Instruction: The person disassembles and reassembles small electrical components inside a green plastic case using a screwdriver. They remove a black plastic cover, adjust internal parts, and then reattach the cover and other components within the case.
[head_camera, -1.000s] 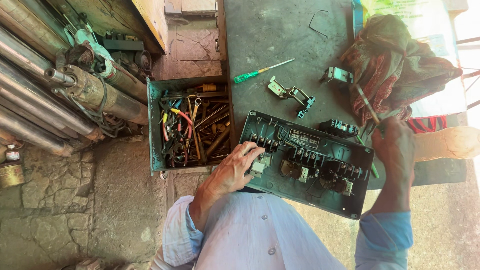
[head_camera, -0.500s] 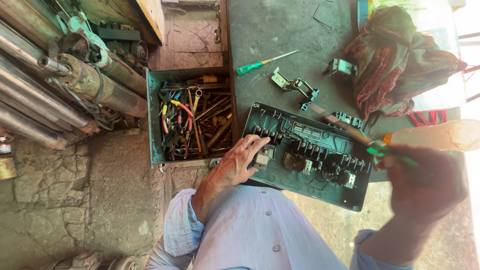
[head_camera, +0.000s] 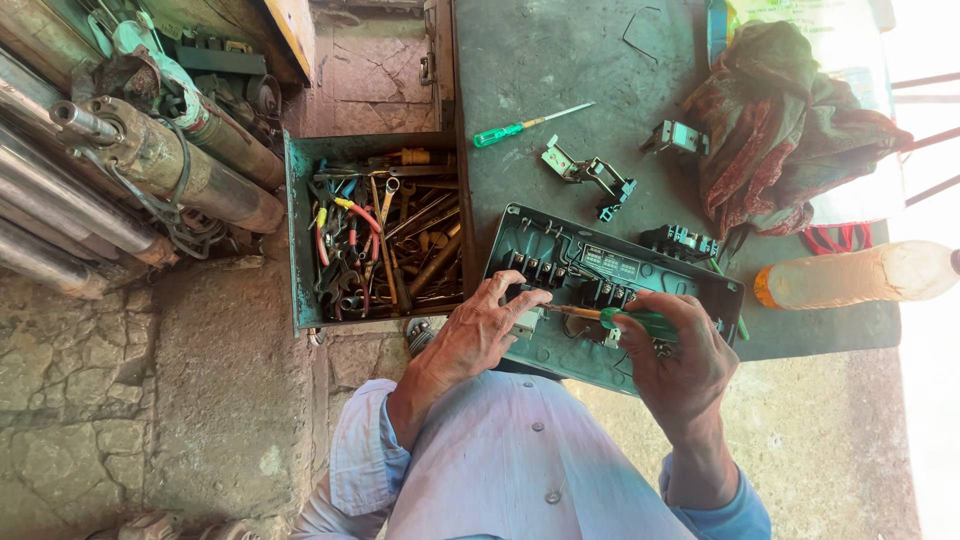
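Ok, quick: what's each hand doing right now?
Left hand: holds nothing, fingers resting on the green electrical box.
Right hand: closed on a green-handled screwdriver.

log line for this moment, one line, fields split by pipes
left hand: steadies panel edge | right hand: grips green-handled screwdriver, tip in open electrical panel | spare screwdriver on table
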